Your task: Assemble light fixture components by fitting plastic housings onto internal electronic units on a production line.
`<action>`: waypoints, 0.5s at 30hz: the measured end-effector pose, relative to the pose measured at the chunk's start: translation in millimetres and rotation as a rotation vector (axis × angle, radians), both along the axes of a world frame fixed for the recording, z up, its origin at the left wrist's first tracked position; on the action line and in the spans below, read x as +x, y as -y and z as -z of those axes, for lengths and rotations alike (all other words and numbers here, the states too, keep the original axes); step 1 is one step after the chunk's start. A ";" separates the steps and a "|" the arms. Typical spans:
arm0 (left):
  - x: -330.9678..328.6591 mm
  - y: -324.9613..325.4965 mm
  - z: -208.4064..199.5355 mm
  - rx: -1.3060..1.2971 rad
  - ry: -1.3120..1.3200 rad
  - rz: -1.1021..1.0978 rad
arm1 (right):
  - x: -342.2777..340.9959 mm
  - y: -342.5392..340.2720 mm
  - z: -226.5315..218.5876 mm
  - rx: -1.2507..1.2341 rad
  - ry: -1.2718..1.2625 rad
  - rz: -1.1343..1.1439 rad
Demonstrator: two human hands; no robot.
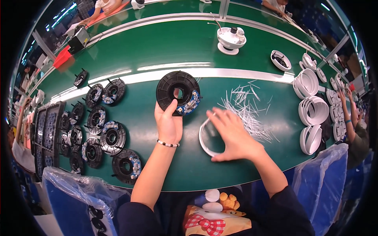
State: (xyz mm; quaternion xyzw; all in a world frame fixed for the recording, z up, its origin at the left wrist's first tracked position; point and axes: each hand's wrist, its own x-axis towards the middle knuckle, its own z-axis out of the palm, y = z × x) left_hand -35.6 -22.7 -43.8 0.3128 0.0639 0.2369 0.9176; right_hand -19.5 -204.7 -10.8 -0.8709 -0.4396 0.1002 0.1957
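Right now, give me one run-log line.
Left hand: holds black disc | Right hand: spread wide at white ring | Nearby: white strips on green table

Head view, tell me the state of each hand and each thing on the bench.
Left hand: grip closed on the black disc.
Black disc: held up, circuit board attached.
Right hand: fingers spread at the white ring; firmness unclear.
White ring: apart from the black disc.
White strips: loose, scattered.
Other black discs: spread out at left.
White bowl-shaped unit: upright, open-topped.
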 end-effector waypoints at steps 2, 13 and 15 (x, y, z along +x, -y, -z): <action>0.0 3.0 1.7 -0.004 0.036 -0.023 | 9.2 0.9 2.1 0.315 0.167 0.126; -16.2 19.1 -13.1 -0.130 0.093 0.727 | 17.8 -15.7 27.8 1.074 -0.589 0.279; -10.8 17.8 -19.8 -0.219 -0.007 0.813 | 19.2 -6.9 28.0 1.062 -0.518 0.216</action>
